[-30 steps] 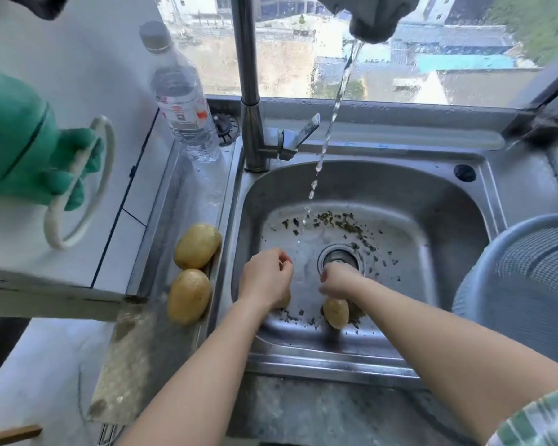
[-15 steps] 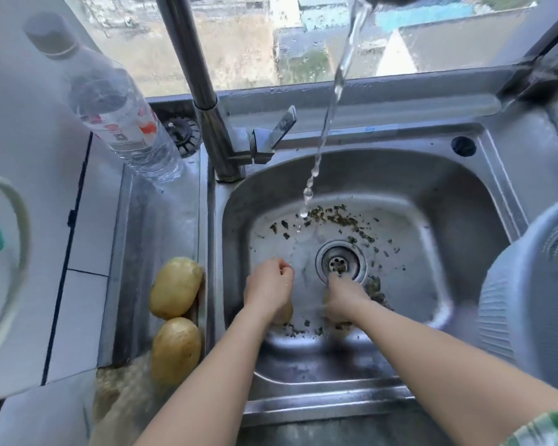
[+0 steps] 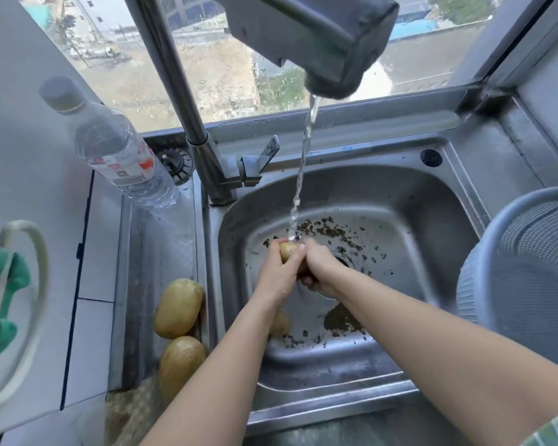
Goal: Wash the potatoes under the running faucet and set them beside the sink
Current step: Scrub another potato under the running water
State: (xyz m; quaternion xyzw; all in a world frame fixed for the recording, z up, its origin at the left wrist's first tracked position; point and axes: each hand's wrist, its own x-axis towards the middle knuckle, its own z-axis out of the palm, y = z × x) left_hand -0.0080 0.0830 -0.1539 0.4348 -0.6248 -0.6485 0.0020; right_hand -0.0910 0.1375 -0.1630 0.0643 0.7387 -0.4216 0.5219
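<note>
– Now, step?
– Washing. Over the sink (image 3: 400, 201), left hand (image 3: 276, 278) and right hand (image 3: 321, 268) both curl round one potato (image 3: 287, 251) under the stream (image 3: 298, 194).
– Next?
– Probably set it beside the two potatoes (image 3: 178, 309) left of the sink, then fetch the last potato (image 3: 281, 323) lying in the basin.

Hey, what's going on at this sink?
A person is rinsing the held potato under the running water, gripping it with the left hand and right hand. A rear potato and a front potato lie beside the sink; a fourth potato sits in the basin.
</note>
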